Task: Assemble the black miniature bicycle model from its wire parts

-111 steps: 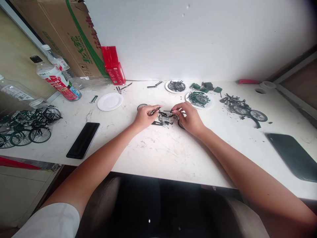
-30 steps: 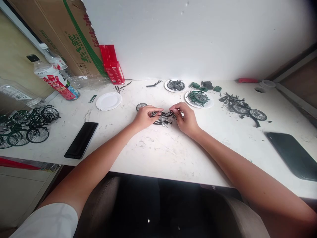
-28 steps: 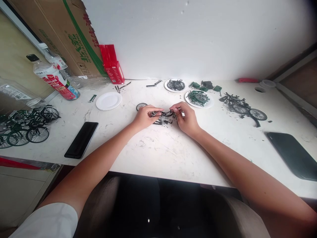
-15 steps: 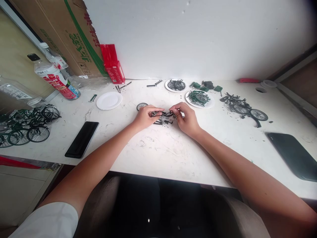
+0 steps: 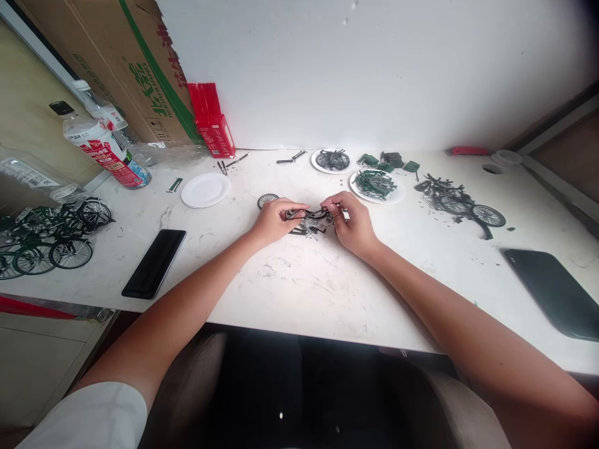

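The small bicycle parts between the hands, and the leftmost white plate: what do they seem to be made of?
Small bicycle parts: dark ones look like dull plastic or painted metal, evenly coloured; silvery ones shine like metal or plated plastic. Leftmost white plate: probably matt paper, by its fluted rim.

A thin, dark part (image 5: 294, 216) sits in the left hand (image 5: 273, 222), near small black and silver pieces (image 5: 309, 230) lying jumbled.

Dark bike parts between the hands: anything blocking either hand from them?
Nothing visible does. The left hand and right hand are both right at the dark bike parts. The loose wheel lies beside the left hand, not in between. Exact contact is too small to tell.
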The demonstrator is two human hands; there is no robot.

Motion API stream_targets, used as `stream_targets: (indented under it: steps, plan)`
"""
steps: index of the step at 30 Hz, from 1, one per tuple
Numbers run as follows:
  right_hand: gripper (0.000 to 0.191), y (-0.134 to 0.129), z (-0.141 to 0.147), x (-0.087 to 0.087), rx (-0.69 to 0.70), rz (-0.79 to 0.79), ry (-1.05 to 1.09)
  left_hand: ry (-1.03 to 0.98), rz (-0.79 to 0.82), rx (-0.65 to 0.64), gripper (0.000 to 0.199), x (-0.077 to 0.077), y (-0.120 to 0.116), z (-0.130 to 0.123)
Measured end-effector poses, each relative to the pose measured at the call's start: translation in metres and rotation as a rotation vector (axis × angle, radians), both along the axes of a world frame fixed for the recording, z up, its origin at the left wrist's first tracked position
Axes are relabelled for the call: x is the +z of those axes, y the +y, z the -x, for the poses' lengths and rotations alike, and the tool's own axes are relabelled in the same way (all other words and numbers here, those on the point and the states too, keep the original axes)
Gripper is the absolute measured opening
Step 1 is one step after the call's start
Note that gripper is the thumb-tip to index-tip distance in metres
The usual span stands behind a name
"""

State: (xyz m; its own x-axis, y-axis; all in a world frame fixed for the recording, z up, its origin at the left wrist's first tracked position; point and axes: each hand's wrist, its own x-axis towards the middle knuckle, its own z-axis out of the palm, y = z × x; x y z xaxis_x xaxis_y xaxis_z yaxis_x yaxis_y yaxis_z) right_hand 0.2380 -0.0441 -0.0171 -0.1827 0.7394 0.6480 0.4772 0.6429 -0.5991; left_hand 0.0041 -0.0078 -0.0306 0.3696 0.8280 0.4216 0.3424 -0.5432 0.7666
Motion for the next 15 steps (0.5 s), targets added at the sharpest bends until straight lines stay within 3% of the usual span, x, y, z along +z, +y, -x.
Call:
stream_targets:
  steps: [15]
  plan:
    - [0.031,0.0000,0.0005,-0.0002,0.018,0.007,-0.001,0.002,-0.014,-0.003,0.032,-0.0008,0.0007,-0.0002]
